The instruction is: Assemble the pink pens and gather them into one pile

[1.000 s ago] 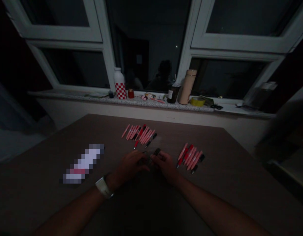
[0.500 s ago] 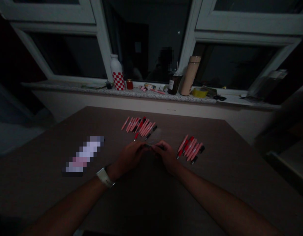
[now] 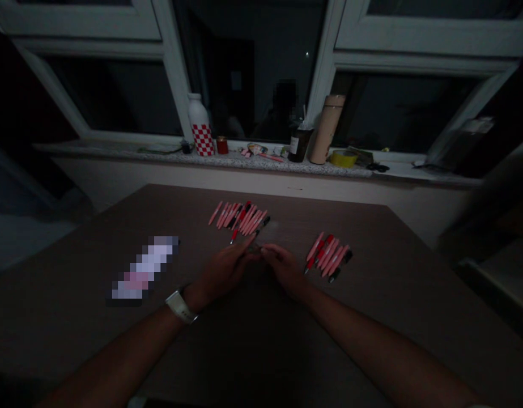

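Note:
My left hand [image 3: 227, 269] and my right hand [image 3: 282, 267] meet fingertip to fingertip over the dark brown table [image 3: 95, 317]. Their fingers are pinched together on a small dark thing, probably a pen [image 3: 256, 249], which the dim light hides. A white watch [image 3: 179, 306] is on my left wrist. Just beyond my hands lies a row of several pink and red pens [image 3: 241, 217]. A second group of pink and red pens [image 3: 329, 258] lies to the right of my right hand.
A blurred flat object [image 3: 144, 267] lies on the table to the left. The windowsill [image 3: 117, 152] holds a red-checked white bottle [image 3: 200, 126], a tall beige flask [image 3: 326, 129], a dark jar [image 3: 298, 145] and yellow tape [image 3: 343, 158]. Dark windows rise behind.
The dark pen that showed between my hands a second ago is now hidden by my fingers. My hands have shifted slightly toward the far pen row; the view tilted down.

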